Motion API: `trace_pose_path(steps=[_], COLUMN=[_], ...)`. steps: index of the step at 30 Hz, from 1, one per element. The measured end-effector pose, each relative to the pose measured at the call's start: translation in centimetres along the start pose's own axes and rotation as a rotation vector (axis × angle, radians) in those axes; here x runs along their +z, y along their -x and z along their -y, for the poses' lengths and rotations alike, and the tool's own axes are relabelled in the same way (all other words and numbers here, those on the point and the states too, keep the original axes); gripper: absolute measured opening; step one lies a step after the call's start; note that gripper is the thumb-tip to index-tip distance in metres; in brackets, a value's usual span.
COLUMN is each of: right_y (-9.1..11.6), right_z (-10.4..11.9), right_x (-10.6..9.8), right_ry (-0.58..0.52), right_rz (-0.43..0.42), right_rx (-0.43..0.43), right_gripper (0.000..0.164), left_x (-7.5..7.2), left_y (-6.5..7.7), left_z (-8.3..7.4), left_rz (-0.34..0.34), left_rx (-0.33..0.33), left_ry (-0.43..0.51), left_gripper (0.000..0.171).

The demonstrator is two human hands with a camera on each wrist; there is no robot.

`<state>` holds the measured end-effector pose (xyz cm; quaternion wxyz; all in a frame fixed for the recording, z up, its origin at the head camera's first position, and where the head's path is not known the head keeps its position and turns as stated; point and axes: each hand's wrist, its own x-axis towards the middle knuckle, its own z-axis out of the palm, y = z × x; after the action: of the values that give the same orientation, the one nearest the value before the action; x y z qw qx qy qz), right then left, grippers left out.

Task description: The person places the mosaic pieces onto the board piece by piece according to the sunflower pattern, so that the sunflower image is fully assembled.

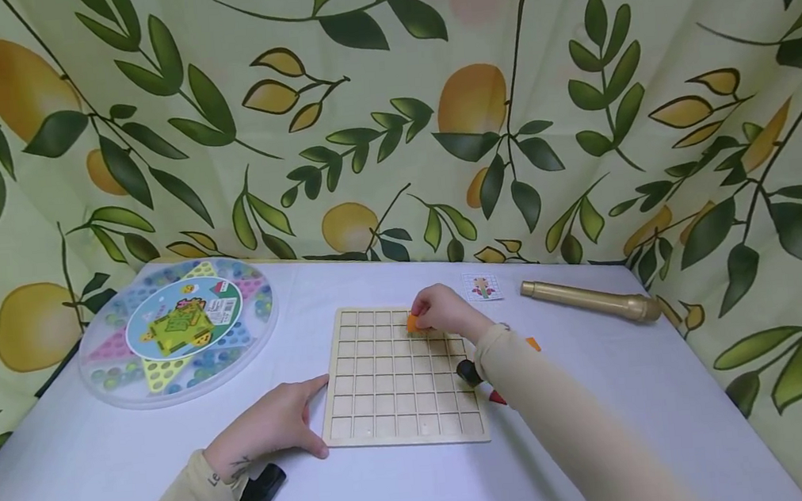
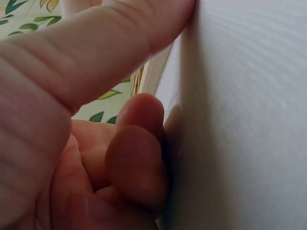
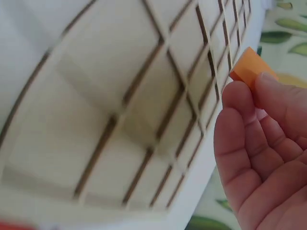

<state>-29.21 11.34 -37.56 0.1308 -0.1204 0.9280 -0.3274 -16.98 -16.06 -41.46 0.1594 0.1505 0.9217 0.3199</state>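
Observation:
A wooden grid board (image 1: 381, 379) with raised dividers lies flat on the table, its squares bare. My right hand (image 1: 445, 314) is over the board's far part and pinches an orange block (image 1: 412, 323) between thumb and index finger. In the right wrist view the same orange block (image 3: 250, 68) sticks out past the fingertips, above the grid. My left hand (image 1: 280, 420) rests at the board's left side, with index finger and thumb stretched out to its edge. Its other fingers (image 2: 136, 160) lie loosely bent against the white tablecloth in the left wrist view.
A small picture card (image 1: 482, 286) and a gold microphone-shaped tube (image 1: 588, 302) lie behind the right arm. Another orange piece (image 1: 534, 344) and a red piece (image 1: 497, 397) are partly hidden by that arm. A round game board with marbles (image 1: 108, 379) stands at the left.

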Motion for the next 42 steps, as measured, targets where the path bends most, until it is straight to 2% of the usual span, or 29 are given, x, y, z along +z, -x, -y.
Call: trace_pose_path(steps=[7, 19, 27, 35, 39, 42], right_y=[-1.4, -1.7, -1.8, -1.4, -1.0, -0.5], right_z=[0.8, 1.2, 1.1, 1.2, 1.3, 1.1], right_x=[1.9, 2.2, 2.9, 3.3, 3.0, 1.6], right_ry=[0.026, 0.05, 0.09, 0.187, 0.243, 0.249], right_rz=[0.023, 0.044, 0.028, -0.015, -0.038, -0.065], right_rx=[0.002, 0.009, 0.022, -0.027, -0.053, -0.057], right_gripper=[0.005, 0.004, 0.003, 0.006, 0.011, 0.018], left_x=[0.1, 0.0, 0.1, 0.1, 0.0, 0.0], left_y=[0.1, 0.0, 0.0, 0.1, 0.1, 0.0], left_z=[0.0, 0.1, 0.2, 0.3, 0.3, 0.3], left_rz=[0.0, -0.004, -0.002, -0.006, -0.001, -0.001], left_rx=[0.001, 0.016, 0.023, 0.024, 0.014, 0.015], left_ry=[0.01, 0.014, 0.013, 0.014, 0.014, 0.015], left_gripper=[0.106, 0.107, 0.107, 0.106, 0.106, 0.106])
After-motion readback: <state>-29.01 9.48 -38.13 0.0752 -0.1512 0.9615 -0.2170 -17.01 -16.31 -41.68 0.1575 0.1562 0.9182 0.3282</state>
